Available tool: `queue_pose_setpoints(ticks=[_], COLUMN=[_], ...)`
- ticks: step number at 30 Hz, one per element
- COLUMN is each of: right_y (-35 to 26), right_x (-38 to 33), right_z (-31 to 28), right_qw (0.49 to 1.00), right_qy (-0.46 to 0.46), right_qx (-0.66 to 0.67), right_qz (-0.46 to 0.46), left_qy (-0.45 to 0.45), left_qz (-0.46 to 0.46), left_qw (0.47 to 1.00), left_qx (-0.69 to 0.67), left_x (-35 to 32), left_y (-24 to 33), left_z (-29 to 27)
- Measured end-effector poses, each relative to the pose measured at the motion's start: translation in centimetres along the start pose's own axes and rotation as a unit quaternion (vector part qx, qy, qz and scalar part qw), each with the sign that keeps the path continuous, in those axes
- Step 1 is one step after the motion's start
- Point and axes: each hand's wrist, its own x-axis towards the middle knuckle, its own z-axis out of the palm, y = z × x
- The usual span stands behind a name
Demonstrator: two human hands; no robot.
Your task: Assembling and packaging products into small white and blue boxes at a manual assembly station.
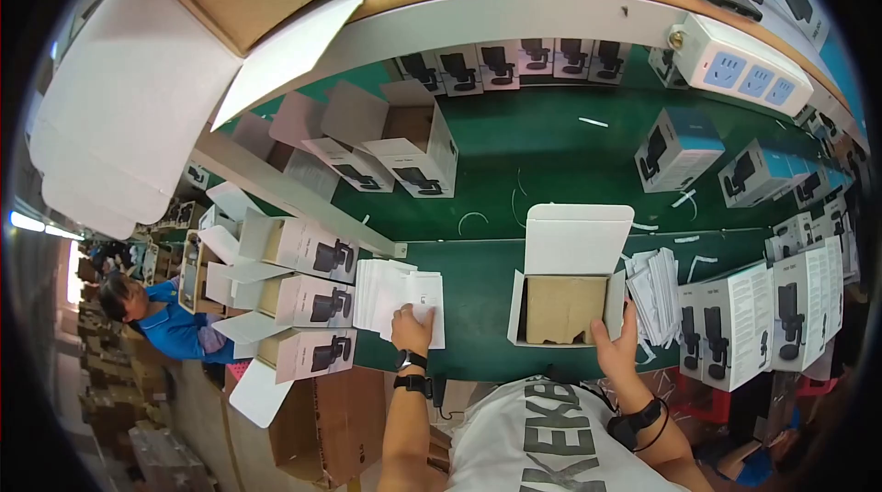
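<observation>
In front of me on the green bench stands an open white box point(567, 240) with its lid raised and a brown cardboard insert point(567, 306) inside. My right hand point(621, 341) grips the box's right side, thumb over the near right corner and fingers along the outside. My left hand point(412, 329) lies on a pile of white folded leaflets point(374, 294), its fingers curled onto the top leaflet point(425, 288) at the pile's right side. The undersides of the left fingertips are hidden.
Open white boxes point(317, 299) stand left of the leaflets; closed ones point(726, 327) stand at the right. White folded papers point(655, 294) lie beside my right hand. Paper strips point(684, 199) litter the bench. A power strip point(749, 67) hangs from the shelf edge. A person in blue point(175, 322) sits far left.
</observation>
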Motion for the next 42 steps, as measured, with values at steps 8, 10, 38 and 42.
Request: queue_pose_setpoints(ticks=[8, 10, 38, 42], right_y=[-2.2, -1.8, -1.1, -1.2], right_x=[-0.7, -0.5, 2.1, 2.1], right_z=[-0.3, -0.4, 0.2, 0.3], right_qw=[0.998, 0.999, 0.999, 0.999], right_qy=[0.013, 0.015, 0.027, 0.022], right_qx=[0.025, 0.015, -0.022, -0.016], right_qz=[0.048, 0.034, -0.032, -0.029], left_qy=[-0.019, -0.116, 0.242, 0.287], left_qz=[-0.098, -0.072, 0.438, 0.415], left_qw=[0.995, 0.991, 0.811, 0.823], left_qx=[-0.007, -0.019, -0.305, -0.262], left_x=[2.7, 3.5, -6.7, -6.0], left_y=[0.5, 0.1, 23.8, 24.0], left_z=[-0.6, -2.0, -10.7, -10.0])
